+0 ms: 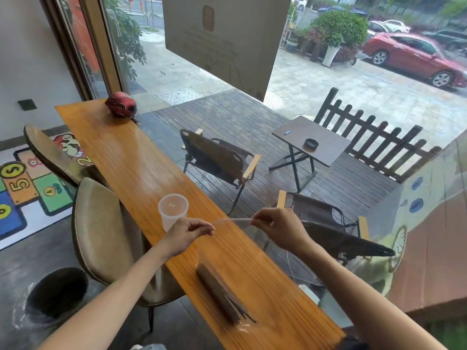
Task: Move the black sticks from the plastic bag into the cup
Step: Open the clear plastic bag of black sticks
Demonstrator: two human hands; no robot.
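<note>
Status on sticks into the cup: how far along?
Early stage. Done: nothing moved; the cup looks empty and stands upright on the counter. In hand: left hand and right hand pinch the bag's far edge between them, apparently pulling its mouth open. Left: the whole bundle of sticks lies in the bag on the counter, all yet to go into the cup.

A red helmet [120, 104] rests on the wooden counter's [131, 157] far end.
</note>
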